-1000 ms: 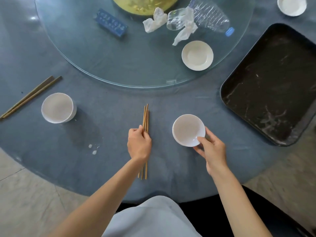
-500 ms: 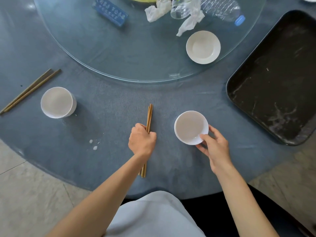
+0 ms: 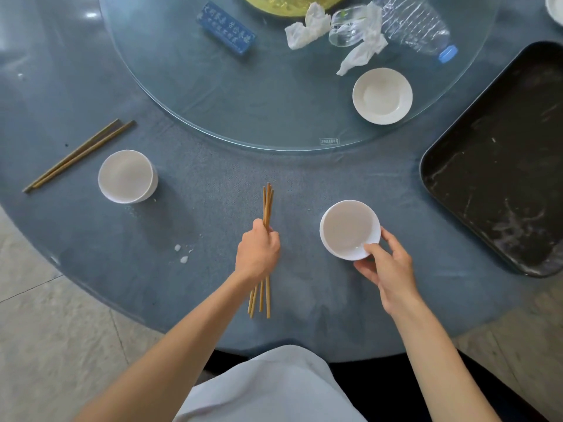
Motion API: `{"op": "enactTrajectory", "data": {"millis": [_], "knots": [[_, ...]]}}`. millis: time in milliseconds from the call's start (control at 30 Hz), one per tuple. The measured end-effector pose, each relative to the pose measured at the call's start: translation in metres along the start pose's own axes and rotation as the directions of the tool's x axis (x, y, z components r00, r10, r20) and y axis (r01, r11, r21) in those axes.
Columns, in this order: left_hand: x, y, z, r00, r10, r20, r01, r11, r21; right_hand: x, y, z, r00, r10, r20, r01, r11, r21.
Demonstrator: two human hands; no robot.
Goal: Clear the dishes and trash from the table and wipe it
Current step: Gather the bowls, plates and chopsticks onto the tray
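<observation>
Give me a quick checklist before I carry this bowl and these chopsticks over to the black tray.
1. Right hand has the white bowl: ok, thumb over the rim, fingers beneath.
2. Left hand has closed on the chopsticks: ok, but the lower ends splay apart.
3. Bowl is empty: cannot tell; something glistens at the bottom.
4. Black tray has room: ok, nothing on the visible part.
5. Way to the tray is clear: ok, bare table between them.

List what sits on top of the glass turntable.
On the glass turntable: a blue box, crumpled tissues, a plastic bottle, a white saucer. A yellow-green dish is cut off by the frame.
</observation>
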State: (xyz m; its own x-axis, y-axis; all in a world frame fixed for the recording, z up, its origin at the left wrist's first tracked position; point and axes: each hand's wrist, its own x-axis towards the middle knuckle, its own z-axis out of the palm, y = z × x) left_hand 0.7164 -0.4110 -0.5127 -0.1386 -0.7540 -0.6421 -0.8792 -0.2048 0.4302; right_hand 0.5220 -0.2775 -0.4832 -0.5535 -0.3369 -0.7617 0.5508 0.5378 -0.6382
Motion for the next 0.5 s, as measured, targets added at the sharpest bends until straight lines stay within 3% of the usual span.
{"op": "enactTrajectory", "data": {"millis": [67, 133, 200, 500], "knots": [[0.0, -0.006, -0.017, 0.995, -0.001, 0.096, 0.028, 0.96, -0.28, -0.003, -0.001, 0.011, 1.0, -0.015, -0.001, 0.015, 1.0, 0.007], [-0.003, -0.011, -0.039, 0.982, -0.001, 0.19, 0.105, 0.837, -0.537, -0.008, -0.004, 0.026, 1.0, -0.023, 0.007, 0.023, 1.0, -0.008], [-0.009, -0.019, -0.066, 0.972, 0.0, 0.236, 0.168, 0.704, -0.69, -0.017, -0.005, 0.044, 0.999, -0.033, 0.032, 0.034, 0.999, -0.037], [0.005, -0.089, -0.202, 0.957, 0.143, 0.252, 0.188, 0.358, -0.915, -0.079, -0.014, 0.169, 0.983, -0.053, 0.177, 0.063, 0.997, -0.054]]}}
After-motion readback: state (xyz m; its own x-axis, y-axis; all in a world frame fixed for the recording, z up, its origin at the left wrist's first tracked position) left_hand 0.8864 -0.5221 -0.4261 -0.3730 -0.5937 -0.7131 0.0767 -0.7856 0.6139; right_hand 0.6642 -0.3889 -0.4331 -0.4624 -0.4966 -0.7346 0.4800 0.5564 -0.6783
